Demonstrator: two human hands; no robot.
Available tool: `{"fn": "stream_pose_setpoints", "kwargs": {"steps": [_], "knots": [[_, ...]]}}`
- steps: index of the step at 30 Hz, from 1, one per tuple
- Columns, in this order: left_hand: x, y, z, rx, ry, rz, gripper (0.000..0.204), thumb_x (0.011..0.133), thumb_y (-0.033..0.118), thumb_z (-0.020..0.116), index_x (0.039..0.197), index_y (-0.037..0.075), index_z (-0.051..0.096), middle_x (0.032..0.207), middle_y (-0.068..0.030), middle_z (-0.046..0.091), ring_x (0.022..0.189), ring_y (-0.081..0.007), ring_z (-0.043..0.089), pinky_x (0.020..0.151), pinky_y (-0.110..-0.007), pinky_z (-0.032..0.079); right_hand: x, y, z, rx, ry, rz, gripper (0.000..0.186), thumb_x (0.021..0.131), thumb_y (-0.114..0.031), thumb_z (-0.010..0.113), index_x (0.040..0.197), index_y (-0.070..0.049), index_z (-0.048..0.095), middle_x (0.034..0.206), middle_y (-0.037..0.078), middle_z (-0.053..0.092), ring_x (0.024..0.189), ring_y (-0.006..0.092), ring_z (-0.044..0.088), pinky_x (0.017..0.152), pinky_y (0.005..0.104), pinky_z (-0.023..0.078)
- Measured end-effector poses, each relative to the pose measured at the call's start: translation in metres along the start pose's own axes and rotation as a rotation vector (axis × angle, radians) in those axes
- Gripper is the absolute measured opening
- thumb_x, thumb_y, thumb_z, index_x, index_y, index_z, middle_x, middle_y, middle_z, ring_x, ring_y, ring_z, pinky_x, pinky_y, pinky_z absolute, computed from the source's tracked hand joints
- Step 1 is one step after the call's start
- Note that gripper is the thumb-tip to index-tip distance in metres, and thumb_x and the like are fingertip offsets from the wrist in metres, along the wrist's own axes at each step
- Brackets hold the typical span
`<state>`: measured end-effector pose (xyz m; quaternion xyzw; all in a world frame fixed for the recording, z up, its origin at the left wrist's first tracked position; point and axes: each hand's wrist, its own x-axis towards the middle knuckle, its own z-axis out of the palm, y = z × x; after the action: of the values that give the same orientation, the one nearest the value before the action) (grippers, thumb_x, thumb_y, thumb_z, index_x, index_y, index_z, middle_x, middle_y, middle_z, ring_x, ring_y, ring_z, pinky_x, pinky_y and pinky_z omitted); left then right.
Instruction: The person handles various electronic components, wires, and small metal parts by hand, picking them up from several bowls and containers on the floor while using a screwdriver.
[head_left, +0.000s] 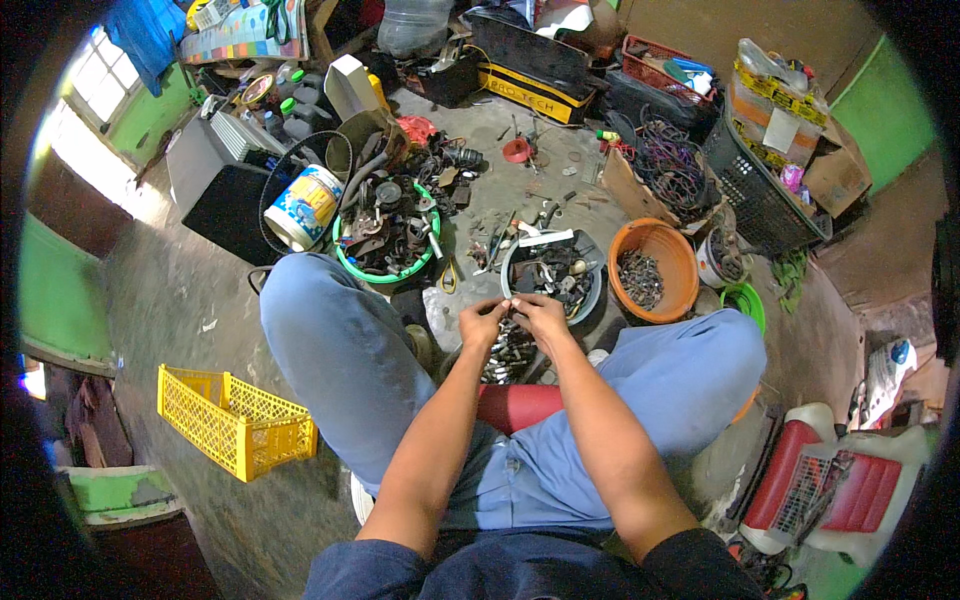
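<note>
My left hand [482, 324] and my right hand [541, 318] meet between my knees, fingertips pinched together. Between them is a small dark piece [511, 309], too small to name. Just below the hands lies a heap of shiny and dark metal parts [511, 358]. Beyond the right hand stands a pale grey basin [508, 268] of dark scrap parts, with a white strip across its top. An orange bucket [684, 265] with small metal pieces at its bottom stands to the right. Farther left, a green-rimmed basin [388, 277] overflows with dark mechanical parts.
A yellow plastic crate [240, 425] sits on the floor at left. Behind the basins are a white-and-blue bucket [305, 205], a black-and-yellow tool bag [530, 92], tangled wires [668, 170] and a dark crate [765, 190]. A red-and-white seat-like object [835, 485] lies at lower right.
</note>
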<state>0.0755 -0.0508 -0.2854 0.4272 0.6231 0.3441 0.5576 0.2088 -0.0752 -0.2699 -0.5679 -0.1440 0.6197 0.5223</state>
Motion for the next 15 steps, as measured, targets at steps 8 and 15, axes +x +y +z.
{"fn": "stream_pose_setpoints", "kwargs": {"steps": [8, 15], "knots": [[0.002, -0.023, 0.027, -0.026, -0.097, -0.028, 0.015, 0.087, 0.008, 0.072, 0.100, 0.002, 0.076, 0.090, -0.0081, 0.075, 0.081, -0.0141, 0.068, 0.076, -0.028, 0.052, 0.007, 0.007, -0.041, 0.042, 0.218, -0.011, 0.022, 0.090, 0.004, 0.065, 0.111, 0.009, 0.064, 0.101, 0.016, 0.064, 0.093, 0.0261, 0.066, 0.080, 0.0363, 0.063], [-0.006, -0.022, 0.029, -0.145, -0.053, -0.087, 0.019, 0.092, 0.014, 0.068, 0.101, -0.002, 0.073, 0.087, -0.0083, 0.074, 0.078, -0.0149, 0.067, 0.073, -0.030, 0.052, 0.001, -0.009, -0.078, 0.077, 0.410, -0.058, 0.024, 0.090, 0.000, 0.065, 0.113, 0.004, 0.064, 0.103, 0.012, 0.065, 0.092, 0.0231, 0.065, 0.085, 0.0370, 0.060]]}}
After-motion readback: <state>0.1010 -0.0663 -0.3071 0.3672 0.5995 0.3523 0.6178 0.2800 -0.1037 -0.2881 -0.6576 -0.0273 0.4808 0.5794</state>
